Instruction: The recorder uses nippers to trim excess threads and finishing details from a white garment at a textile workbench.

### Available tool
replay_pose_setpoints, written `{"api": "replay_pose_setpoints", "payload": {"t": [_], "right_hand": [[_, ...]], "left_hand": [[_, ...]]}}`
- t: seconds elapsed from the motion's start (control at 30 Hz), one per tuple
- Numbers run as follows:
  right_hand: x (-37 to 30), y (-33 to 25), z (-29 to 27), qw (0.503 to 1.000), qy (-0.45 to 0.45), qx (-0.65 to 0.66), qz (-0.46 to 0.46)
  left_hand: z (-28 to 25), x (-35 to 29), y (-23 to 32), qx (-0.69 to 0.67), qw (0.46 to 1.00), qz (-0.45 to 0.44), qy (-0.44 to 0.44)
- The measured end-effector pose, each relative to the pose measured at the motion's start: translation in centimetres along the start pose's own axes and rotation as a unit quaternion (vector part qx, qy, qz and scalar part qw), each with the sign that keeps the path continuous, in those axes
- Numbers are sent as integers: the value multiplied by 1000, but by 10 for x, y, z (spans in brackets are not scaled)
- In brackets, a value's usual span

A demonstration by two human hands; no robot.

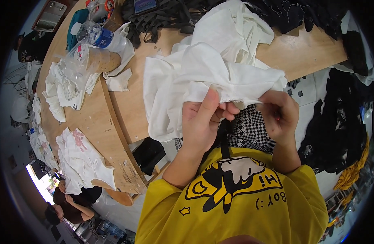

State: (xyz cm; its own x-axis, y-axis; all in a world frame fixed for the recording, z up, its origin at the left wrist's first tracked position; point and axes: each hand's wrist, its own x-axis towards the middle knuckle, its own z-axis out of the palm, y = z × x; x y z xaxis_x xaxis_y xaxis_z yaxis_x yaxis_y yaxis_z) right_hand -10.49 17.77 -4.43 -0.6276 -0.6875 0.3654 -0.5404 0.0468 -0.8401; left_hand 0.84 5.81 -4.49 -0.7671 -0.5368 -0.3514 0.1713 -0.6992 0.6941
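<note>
A white cloth garment point(183, 81) lies bunched over the table edge and hangs toward my lap. My left hand point(201, 122) pinches its near edge, thumb on top and fingers curled beneath. At the right end of that edge is my right hand point(279, 116), its fingers curled together in a pinch. A tiny red spot shows in that hand, but what it holds is hidden by the fingers. Between the hands, the garment's edge looks frayed or gathered. More white fabric point(236, 28) is heaped just beyond.
A water bottle point(101, 36) and a plastic cup of brown drink point(95, 59) stand at the left. Black straps point(158, 20) and dark cloth point(293, 14) lie along the back. White pieces point(83, 158) lie on the left table. A seated person point(75, 207) is at lower left.
</note>
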Motion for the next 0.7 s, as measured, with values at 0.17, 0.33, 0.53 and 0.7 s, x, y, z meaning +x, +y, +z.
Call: {"api": "replay_pose_setpoints", "payload": {"t": [0.17,0.33,0.53,0.7], "right_hand": [[-6,3,-2,999,-12,-32,-19],[-16,-8,-3,951,-22,238,196],[-18,-37,-2,837,-108,444,301],[-21,-37,7,860,-115,424,260]], "left_hand": [[6,-3,0,-132,991,-17,-32],[10,-3,-8,-145,988,-20,-38],[8,-4,-16,-129,990,-1,-48],[6,-5,-21,-118,991,4,-63]]}}
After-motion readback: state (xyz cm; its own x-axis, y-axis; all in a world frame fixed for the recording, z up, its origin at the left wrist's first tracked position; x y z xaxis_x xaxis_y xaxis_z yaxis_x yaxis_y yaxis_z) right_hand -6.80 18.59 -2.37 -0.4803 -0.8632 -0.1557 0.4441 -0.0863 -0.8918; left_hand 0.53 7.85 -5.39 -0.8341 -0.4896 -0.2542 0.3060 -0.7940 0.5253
